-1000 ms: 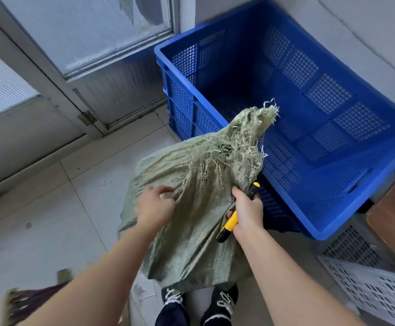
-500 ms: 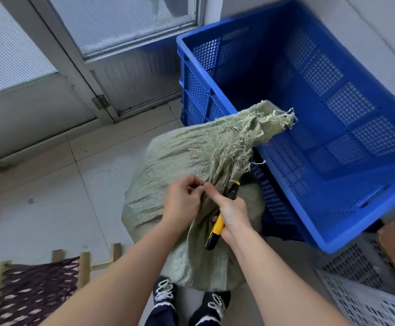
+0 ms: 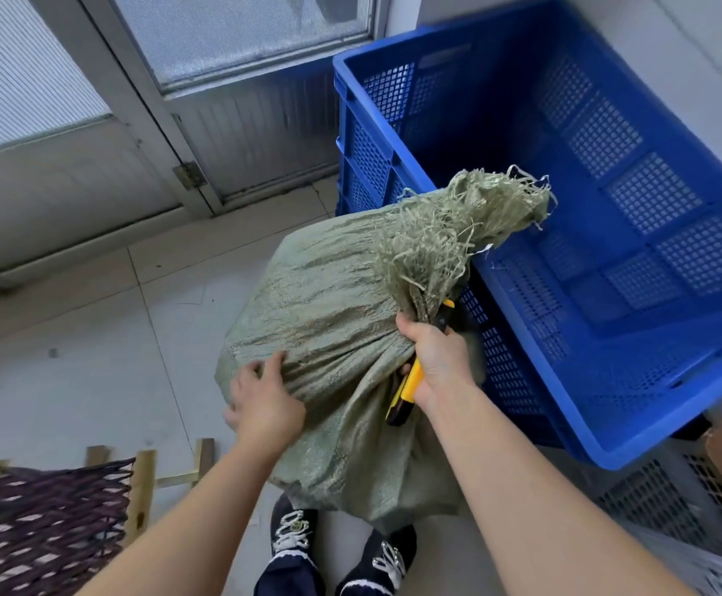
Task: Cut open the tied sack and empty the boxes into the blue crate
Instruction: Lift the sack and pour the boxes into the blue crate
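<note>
Pale tiled floor point(image 3: 71, 337), grey frosted-glass door point(image 3: 239, 32), woven stool point(image 3: 45, 522).

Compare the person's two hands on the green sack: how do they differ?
The left hand lies on the side of the sack, fingers spread, holding no tool; the right hand is curled at the gathered neck, holding a yellow knife. The left hand sits lower in view. Both touch the sack.
</note>
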### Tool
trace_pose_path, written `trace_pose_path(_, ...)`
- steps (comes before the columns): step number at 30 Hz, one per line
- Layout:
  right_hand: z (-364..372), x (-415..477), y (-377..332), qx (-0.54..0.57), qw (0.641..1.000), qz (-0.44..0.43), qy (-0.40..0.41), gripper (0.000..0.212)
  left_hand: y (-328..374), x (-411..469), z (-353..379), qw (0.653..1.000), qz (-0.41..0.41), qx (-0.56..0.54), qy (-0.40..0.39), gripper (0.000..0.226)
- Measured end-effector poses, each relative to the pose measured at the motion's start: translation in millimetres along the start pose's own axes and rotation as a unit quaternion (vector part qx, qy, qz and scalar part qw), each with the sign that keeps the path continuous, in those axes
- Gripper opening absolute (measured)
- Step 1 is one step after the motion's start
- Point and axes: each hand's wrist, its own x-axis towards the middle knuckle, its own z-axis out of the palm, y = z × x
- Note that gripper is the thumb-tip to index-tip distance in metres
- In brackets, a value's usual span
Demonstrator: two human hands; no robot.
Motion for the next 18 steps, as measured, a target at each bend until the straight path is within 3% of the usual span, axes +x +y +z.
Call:
trace_pose_path(3, 1.0, 8.5, -1.4, 0.008, 1.0, 0.004, -0.006, 0.017, -20.0, 8.5, 14.0, 1.0, 0.001, 0.026, 0.007, 0.083)
trace_pose_path(8, 0.8, 13.8, -1.8, 0.023, 1.0, 0.006, -0.005, 0.025, -27.8, 28.2, 0.6, 0.994, 0.058, 0.023, 0.088, 0.043)
trace_pose_path(18, -3.3, -15.0, -31.8, 0.035, 0.999, 0.0, 0.0, 0.025, 10.4, 19.6, -75.1, 0.983, 0.101, -0.06, 0.143, 0.032)
